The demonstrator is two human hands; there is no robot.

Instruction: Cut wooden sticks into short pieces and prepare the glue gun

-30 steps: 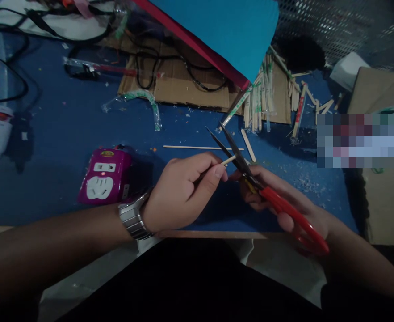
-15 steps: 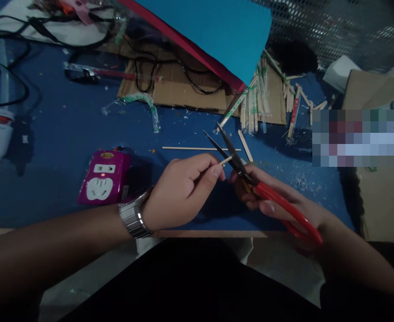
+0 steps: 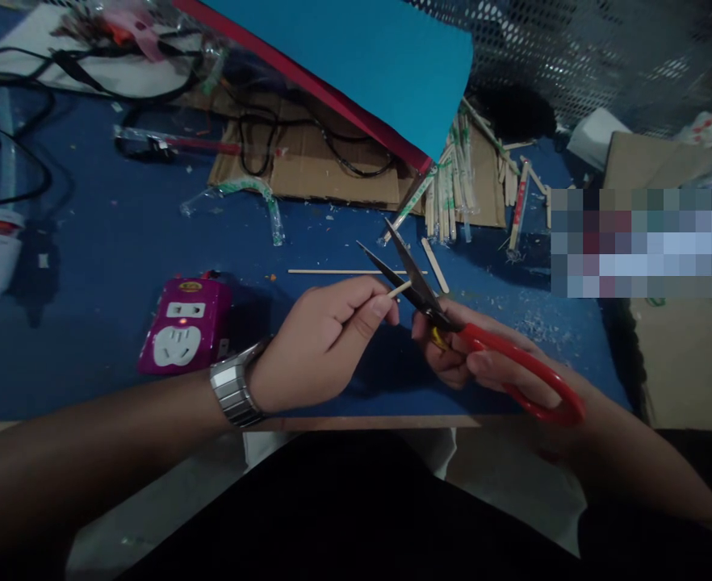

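Note:
My left hand (image 3: 328, 339) pinches a thin wooden stick (image 3: 399, 290) between thumb and forefinger; the rest of the stick is hidden in the hand. Its free end lies between the spread blades of a pair of red-handled scissors (image 3: 420, 294). Around the red handles my right hand (image 3: 458, 347) is closed, near the pivot, and something small and yellow shows at its fingers. Behind both hands a longer thin stick (image 3: 325, 272) lies flat on the blue table (image 3: 107, 194). A short flat wooden stick (image 3: 435, 266) lies just beyond the scissors.
A purple power socket (image 3: 187, 323) with a lit lamp stands left of my left hand. Wrapped wooden sticks (image 3: 446, 198) lie bundled on cardboard (image 3: 332, 177) under blue and red sheets (image 3: 356, 64). Black cables (image 3: 77, 64) run at upper left. A cardboard box (image 3: 688, 363) stands right.
The whole view has shifted slightly. The scissors have turned a little in my right hand, their blades still apart around the stick. My left hand keeps its pinch.

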